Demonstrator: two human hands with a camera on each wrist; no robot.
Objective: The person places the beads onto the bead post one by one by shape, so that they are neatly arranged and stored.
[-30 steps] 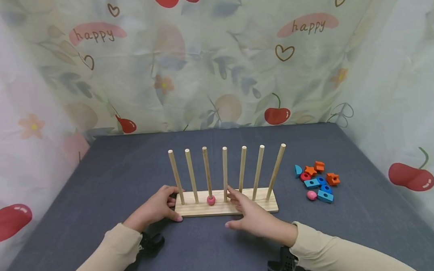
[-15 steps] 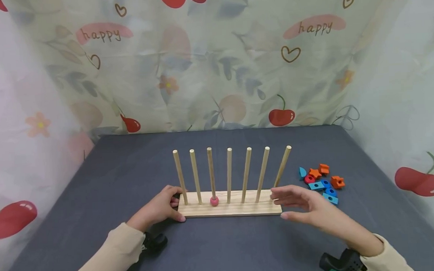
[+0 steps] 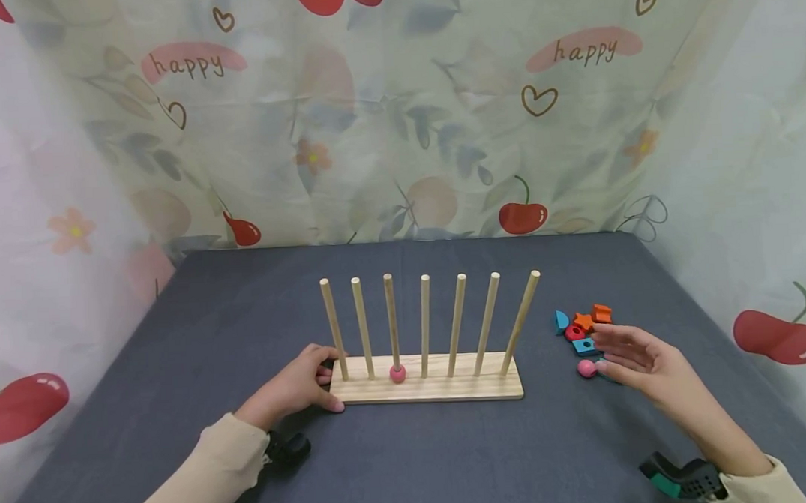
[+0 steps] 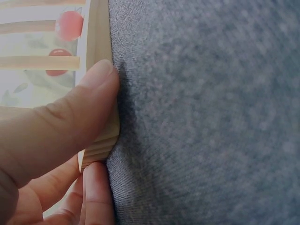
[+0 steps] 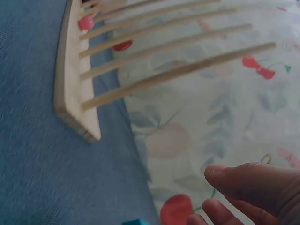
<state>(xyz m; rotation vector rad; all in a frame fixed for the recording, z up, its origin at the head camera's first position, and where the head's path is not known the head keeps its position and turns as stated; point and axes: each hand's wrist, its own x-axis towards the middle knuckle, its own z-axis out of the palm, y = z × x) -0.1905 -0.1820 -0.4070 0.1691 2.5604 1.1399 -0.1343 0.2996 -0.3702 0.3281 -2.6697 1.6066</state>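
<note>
A wooden peg board [image 3: 449, 389] with a row of upright pegs stands on the table. One pink bead [image 3: 398, 374] sits at the foot of its third peg from the left. My left hand [image 3: 299, 382] grips the board's left end; in the left wrist view the thumb [image 4: 93, 89] lies along the front edge, fingers at the end face. My right hand [image 3: 651, 361] is over the loose beads at the right, fingers apart and lightly bent, holding nothing. A loose pink bead [image 3: 587, 369] shows beside its thumb. The hand hides some of the blue and orange pieces.
Near the right hand lie a blue half-round piece [image 3: 561, 321], an orange star bead [image 3: 584, 321], a red bead [image 3: 574, 333], a blue rectangular bead [image 3: 585, 346] and an orange block [image 3: 601, 313]. A patterned curtain [image 3: 397, 117] hangs behind the dark tabletop [image 3: 412, 461].
My right hand has moved right, from among the pegs, past the board's right end, to over the loose beads. My left hand stays at the board's left end.
</note>
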